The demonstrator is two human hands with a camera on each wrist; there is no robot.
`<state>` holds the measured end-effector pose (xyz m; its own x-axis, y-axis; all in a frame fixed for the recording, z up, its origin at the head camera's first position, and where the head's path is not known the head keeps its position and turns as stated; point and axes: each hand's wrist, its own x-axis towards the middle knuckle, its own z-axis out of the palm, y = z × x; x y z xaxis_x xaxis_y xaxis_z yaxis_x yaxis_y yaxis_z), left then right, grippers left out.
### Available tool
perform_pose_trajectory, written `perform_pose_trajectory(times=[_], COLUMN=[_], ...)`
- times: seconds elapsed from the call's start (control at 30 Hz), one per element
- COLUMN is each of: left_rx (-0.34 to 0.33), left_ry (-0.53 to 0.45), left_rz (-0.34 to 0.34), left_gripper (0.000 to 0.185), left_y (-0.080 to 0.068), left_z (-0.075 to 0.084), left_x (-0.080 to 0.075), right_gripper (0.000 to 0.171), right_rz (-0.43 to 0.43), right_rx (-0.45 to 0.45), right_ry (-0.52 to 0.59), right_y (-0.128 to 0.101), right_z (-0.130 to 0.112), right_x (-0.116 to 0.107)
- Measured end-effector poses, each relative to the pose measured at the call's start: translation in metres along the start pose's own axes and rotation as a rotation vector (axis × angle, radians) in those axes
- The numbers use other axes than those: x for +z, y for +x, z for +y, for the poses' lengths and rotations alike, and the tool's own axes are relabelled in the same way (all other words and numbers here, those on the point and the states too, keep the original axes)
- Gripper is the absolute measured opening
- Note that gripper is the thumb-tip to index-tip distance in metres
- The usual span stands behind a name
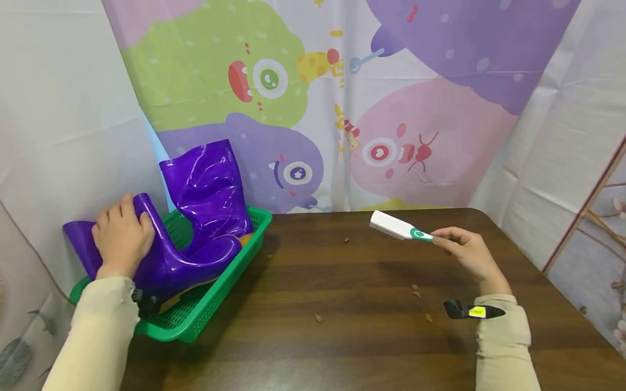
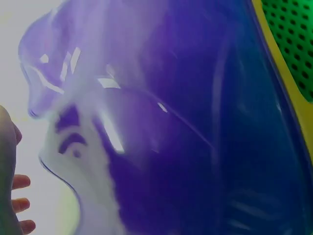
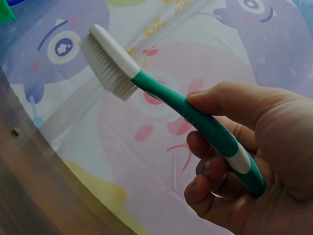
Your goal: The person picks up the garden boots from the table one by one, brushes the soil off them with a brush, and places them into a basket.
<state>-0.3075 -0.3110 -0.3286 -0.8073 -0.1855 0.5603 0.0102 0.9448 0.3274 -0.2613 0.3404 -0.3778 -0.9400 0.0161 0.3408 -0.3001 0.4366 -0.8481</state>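
Note:
Two glossy purple rain boots stand and lean in a green plastic basket [image 1: 266, 217] at the left. My left hand [image 1: 124, 233] grips the shaft of the nearer, tilted rain boot [image 1: 181, 269], whose shaft is dented around it. In the left wrist view that boot [image 2: 166, 132] fills most of the frame, and fingertips [image 2: 20, 204] show at the left edge. The other rain boot [image 1: 210, 184] rises behind it. My right hand [image 1: 469, 255] holds a brush [image 1: 391, 224] by its green and white handle above the table, its pale bristles [image 3: 105, 68] facing left and downward.
Small brown bits [image 1: 415, 290] lie scattered over the dark wooden table [image 1: 352, 347]. A cartoon-printed cloth [image 1: 337, 108] hangs along the back edge. Pale cloth [image 1: 63, 98] hangs at the left, and a patterned one at the right.

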Motion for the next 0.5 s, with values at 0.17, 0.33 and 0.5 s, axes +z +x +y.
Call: perform_pose_trajectory(times=[0.17, 0.33, 0.5], left_rx=[0.125, 0.215, 0.308], left_ry=[-0.024, -0.042, -0.068], left_rz=[0.089, 0.128, 0.201], left_gripper=[0.059, 0.062, 0.062], left_y=[0.003, 0.004, 0.003], left_z=[0.023, 0.043, 0.062], left_x=[-0.003, -0.005, -0.008], right_gripper=[0.026, 0.02, 0.016], right_rz=[0.017, 0.041, 0.07], right_rx=[-0.011, -0.014, -0.001], right_ry=[-0.017, -0.01, 0.001], right_y=[-0.001, -0.002, -0.002], right_z=[0.001, 0.003, 0.005], right_x=[-0.002, -0.006, -0.013])
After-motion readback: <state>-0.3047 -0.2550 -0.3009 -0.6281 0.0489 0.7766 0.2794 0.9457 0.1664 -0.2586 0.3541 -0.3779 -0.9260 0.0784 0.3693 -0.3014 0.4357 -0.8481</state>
